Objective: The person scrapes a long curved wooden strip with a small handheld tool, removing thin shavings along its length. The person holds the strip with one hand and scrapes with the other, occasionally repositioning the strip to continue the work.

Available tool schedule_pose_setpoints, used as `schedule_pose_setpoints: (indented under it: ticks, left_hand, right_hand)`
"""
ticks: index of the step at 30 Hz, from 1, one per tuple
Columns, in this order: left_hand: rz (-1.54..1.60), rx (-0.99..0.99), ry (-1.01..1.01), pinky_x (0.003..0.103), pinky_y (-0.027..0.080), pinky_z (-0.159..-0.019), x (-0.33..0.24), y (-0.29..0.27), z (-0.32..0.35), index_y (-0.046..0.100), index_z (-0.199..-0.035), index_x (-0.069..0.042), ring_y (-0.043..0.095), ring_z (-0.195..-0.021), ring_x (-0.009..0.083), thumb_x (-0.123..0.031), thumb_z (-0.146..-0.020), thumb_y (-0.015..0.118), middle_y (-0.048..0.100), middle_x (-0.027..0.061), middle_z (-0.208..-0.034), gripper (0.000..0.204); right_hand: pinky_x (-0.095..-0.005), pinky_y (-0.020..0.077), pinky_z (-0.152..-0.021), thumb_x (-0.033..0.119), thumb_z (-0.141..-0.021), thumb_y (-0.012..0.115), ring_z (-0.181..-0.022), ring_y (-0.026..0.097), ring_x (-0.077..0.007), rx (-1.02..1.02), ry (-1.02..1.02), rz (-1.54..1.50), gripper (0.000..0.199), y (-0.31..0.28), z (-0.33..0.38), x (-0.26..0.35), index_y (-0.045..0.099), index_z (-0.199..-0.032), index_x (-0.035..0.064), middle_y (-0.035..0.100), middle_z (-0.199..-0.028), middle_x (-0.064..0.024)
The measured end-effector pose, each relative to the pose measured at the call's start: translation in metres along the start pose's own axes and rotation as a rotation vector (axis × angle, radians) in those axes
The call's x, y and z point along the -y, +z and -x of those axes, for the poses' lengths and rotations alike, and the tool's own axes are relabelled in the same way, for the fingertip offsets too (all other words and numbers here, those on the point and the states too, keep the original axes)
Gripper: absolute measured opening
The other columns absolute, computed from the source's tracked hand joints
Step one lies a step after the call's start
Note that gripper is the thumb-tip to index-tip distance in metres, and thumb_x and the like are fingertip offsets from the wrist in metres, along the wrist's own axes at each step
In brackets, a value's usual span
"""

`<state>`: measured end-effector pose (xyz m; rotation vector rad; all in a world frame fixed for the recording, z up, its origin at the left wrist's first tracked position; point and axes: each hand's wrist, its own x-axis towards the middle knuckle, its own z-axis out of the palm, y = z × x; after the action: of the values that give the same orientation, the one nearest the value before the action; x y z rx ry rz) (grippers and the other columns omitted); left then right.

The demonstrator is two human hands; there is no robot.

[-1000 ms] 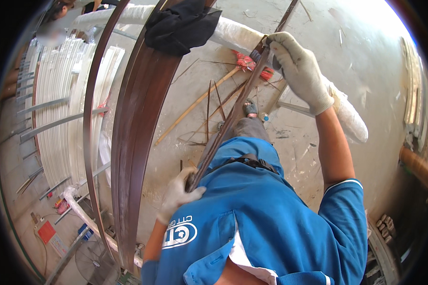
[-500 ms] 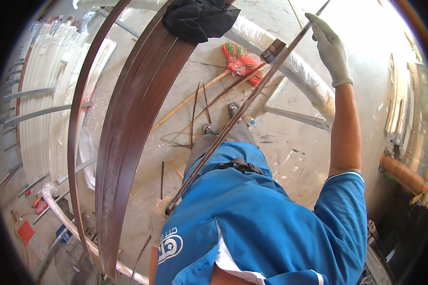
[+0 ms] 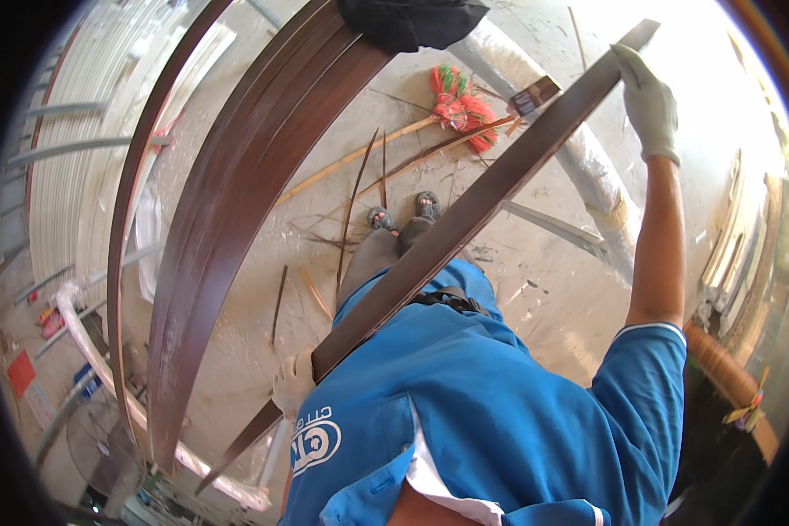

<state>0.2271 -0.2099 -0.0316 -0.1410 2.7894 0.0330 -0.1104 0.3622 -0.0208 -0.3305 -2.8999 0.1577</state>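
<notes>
A long, narrow dark brown board [image 3: 491, 188] runs slantwise across my body, its broad face turned up. Near its far right end, my right hand [image 3: 650, 107] in a pale glove grips the edge. My left hand [image 3: 294, 382], also gloved, is closed around the board beside my hip; its fingers are partly hidden. Past that hand the strip continues toward the lower left. On my left lies a stack of wide brown boards [image 3: 245, 193], with a black cloth [image 3: 412, 22] over its far part. A separate thin brown strip [image 3: 136, 175] stands along the stack's left side.
A broom with red and green bristles [image 3: 465, 110] lies on the floor among thin brown offcuts [image 3: 359, 188]. Beyond it is a plastic-wrapped roll [image 3: 587, 162]. White profiles [image 3: 83, 140] rest on metal bars at the left, near a fan [image 3: 101, 447]. A brown roll [image 3: 723, 364] lies right.
The board in my hands has rolled from its thin edge to show its broad face. My right hand has shifted slightly right and down, and the view has turned a little.
</notes>
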Motion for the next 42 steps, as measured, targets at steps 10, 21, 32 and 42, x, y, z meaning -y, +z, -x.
schedule_pose_setpoints:
  ticks: [10, 21, 32, 42]
  left_hand:
    - [0.192, 0.056, -0.026, 0.049, 0.05, -0.078, -0.03, -0.031, -0.005, 0.059, -0.116, -0.009, 0.062, -0.091, 0.0383, -0.013, -0.072, 0.068, 0.06, 0.0145, -0.098, 0.045]
    - [0.134, 0.02, 0.144, 0.049, 0.053, -0.078, -0.03, -0.038, -0.015, 0.058, -0.117, -0.007, 0.067, -0.091, 0.0405, -0.023, -0.088, 0.071, 0.065, 0.0187, -0.103, 0.036]
    - [0.299, 0.026, 0.015, 0.047, 0.052, -0.085, 0.075, -0.032, 0.058, 0.065, -0.121, -0.008, 0.067, -0.098, 0.0407, -0.026, -0.087, 0.068, 0.07, 0.0209, -0.106, 0.039]
    - [0.264, -0.006, 0.059, 0.045, 0.051, -0.074, 0.069, -0.026, 0.04, 0.067, -0.115, -0.004, 0.069, -0.083, 0.0379, -0.051, -0.092, 0.067, 0.071, 0.0169, -0.087, 0.052]
  right_hand:
    - [-0.0396, 0.0548, -0.086, 0.034, -0.102, 0.054, -0.102, 0.071, -0.0326, -0.068, -0.003, -0.286, 0.028, 0.005, 0.047, 0.029, 0.07, -0.125, 0.0338, 0.074, -0.111, -0.0094]
    - [-0.0378, 0.0524, -0.058, 0.01, -0.082, 0.065, -0.065, 0.064, -0.0224, 0.063, -0.369, -0.185, 0.043, -0.03, 0.303, 0.246, 0.069, -0.122, 0.0251, 0.061, -0.073, -0.0044]
    - [-0.034, 0.0542, -0.066, 0.01, -0.102, 0.053, -0.068, 0.066, -0.0151, -0.004, 0.006, -0.892, 0.029, -0.05, 0.278, 0.186, 0.068, -0.128, 0.0116, 0.069, -0.082, -0.0104]
    - [-0.042, 0.0539, -0.076, 0.029, -0.097, 0.059, -0.082, 0.069, -0.033, -0.135, -0.1, -0.417, 0.035, -0.019, 0.155, 0.115, 0.063, -0.132, 0.0277, 0.072, -0.093, -0.0147]
